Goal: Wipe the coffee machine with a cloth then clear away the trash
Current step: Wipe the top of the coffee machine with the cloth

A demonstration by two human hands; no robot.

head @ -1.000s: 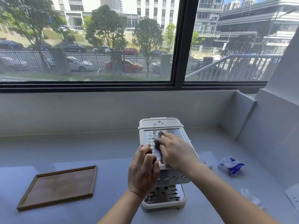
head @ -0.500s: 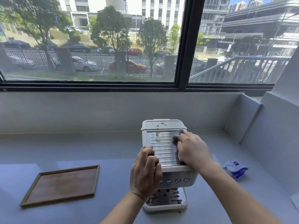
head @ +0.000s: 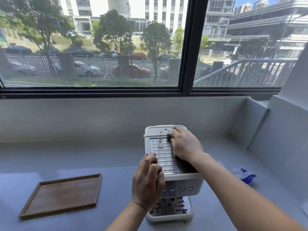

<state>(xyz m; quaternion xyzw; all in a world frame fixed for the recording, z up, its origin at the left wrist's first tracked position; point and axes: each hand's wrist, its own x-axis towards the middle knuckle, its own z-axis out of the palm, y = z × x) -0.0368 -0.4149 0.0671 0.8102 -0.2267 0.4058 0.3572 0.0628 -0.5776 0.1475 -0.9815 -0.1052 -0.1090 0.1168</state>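
A white coffee machine [head: 164, 158] with a ribbed metal top stands on the grey counter [head: 100, 157]. Brown specks lie on its rear lid and on the top's far left. My right hand [head: 185, 145] presses a grey cloth [head: 169, 135] onto the far right of the top, by the rear lid; most of the cloth is hidden under the hand. My left hand [head: 148, 182] grips the machine's front left edge. A crumpled blue-and-white wrapper [head: 244, 175] lies on the counter to the right of the machine.
A flat wooden tray [head: 64, 195] lies on the counter at the left front. A low wall and a wide window run along the back; a stepped ledge [head: 260, 130] closes the right side.
My right hand has slid the cloth from the middle of the ribbed top to the right and then farther back to the rear lid. My left hand has stayed on the front left edge.
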